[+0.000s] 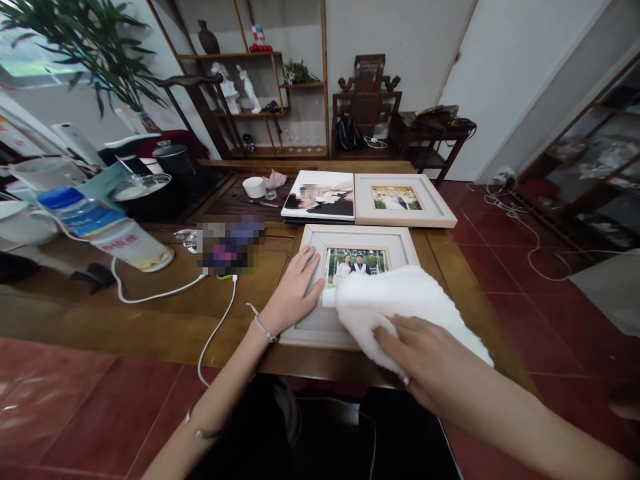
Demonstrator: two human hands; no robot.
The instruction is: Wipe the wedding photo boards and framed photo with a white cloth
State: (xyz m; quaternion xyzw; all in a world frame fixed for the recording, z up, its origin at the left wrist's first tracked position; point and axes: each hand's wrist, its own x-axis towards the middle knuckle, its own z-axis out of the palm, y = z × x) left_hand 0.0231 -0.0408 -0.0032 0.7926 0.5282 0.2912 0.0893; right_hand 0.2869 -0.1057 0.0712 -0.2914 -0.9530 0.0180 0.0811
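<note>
A pale wooden picture frame (360, 241) with a photo of two people lies flat at the near edge of the wooden table (165, 313). My left hand (294, 288) rests flat on the frame's left border, fingers stretched out. A white cloth (400, 300) covers the frame's lower right part. My right hand (430, 360) presses down on the cloth's near side, fingers laid over it.
Behind the frame lie a second pale frame (405, 200) and a photo book (320, 195). A white cable (215, 327) runs off the table's near edge. At the left stand a lying bottle (107, 223), cups, a pot and a plant. Shelves and a dark chair stand at the back.
</note>
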